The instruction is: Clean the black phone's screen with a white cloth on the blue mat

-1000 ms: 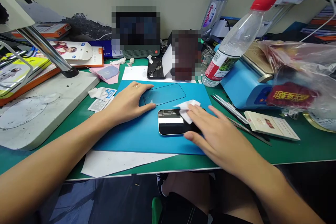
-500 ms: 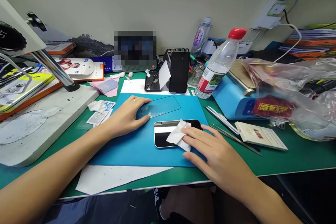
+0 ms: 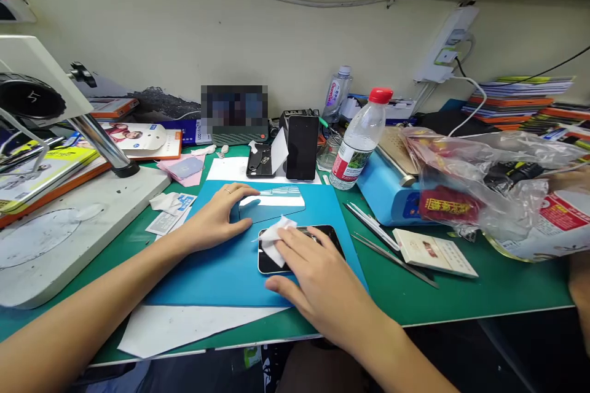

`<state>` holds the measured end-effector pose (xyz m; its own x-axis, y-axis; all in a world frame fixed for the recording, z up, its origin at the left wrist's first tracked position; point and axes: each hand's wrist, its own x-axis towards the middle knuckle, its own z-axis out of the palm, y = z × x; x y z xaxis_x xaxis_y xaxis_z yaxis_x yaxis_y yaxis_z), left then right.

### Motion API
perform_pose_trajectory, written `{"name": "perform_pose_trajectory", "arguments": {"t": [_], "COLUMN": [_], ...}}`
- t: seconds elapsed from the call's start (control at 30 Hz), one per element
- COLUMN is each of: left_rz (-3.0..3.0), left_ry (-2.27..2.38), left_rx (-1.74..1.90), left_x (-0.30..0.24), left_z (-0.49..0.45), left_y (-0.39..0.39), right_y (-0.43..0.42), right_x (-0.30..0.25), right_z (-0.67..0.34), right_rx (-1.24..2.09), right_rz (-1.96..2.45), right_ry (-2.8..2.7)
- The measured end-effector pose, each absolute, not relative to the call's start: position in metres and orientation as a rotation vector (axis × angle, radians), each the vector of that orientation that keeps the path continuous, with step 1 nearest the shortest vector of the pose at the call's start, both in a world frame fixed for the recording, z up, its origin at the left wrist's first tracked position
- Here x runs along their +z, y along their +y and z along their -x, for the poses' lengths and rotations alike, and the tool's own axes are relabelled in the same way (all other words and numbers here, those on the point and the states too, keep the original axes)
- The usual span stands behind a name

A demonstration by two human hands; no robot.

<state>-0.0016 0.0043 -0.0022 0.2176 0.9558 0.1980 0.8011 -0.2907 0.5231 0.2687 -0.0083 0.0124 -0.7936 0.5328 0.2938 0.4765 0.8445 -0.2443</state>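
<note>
A black phone (image 3: 329,239) lies screen-up on the blue mat (image 3: 221,270). My right hand (image 3: 313,273) rests on it, fingers flat, pressing a white wipe (image 3: 274,239) onto the left part of the screen. My left hand (image 3: 214,221) lies flat on the mat just left of a clear screen protector (image 3: 271,202), fingertips at its edge, a ring on one finger.
A water bottle (image 3: 359,138), a blue machine (image 3: 387,187) and a plastic bag (image 3: 483,178) stand at the right. Tweezers (image 3: 391,258) and a small booklet (image 3: 433,252) lie right of the mat. A standing phone (image 3: 302,147) is behind. A white stand base (image 3: 69,221) is at the left.
My right hand has slid the wipe leftward across the phone's screen. The camera has tilted up, showing more wall. My left hand has stayed by the protector.
</note>
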Motion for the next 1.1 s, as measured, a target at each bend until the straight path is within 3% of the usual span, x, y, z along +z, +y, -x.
{"name": "perform_pose_trajectory", "arguments": {"t": [0.3,0.6,0.83,1.1], "left_rz": [-2.279,-2.268,-2.194,-2.241], "left_ry": [1.628,1.652,1.735,1.715], "left_rx": [0.684,0.637,0.674,0.626], "left_x": [-0.003,-0.004,-0.007,-0.006], "left_z": [0.003,0.006,0.005,0.007], "left_y": [0.005,0.004,0.003,0.003], "right_y": [-0.033,0.003,0.003,-0.033], "right_x": [0.006,0.003,0.014,0.002], "right_z": [-0.266,-0.333,-0.269,-0.245], "right_rx": [0.283,-0.044,0.154,0.082], "right_rz": [0.648,0.865,0.872,0.744], "right_ry": [-2.674,-2.637,-2.779,-2.745]}}
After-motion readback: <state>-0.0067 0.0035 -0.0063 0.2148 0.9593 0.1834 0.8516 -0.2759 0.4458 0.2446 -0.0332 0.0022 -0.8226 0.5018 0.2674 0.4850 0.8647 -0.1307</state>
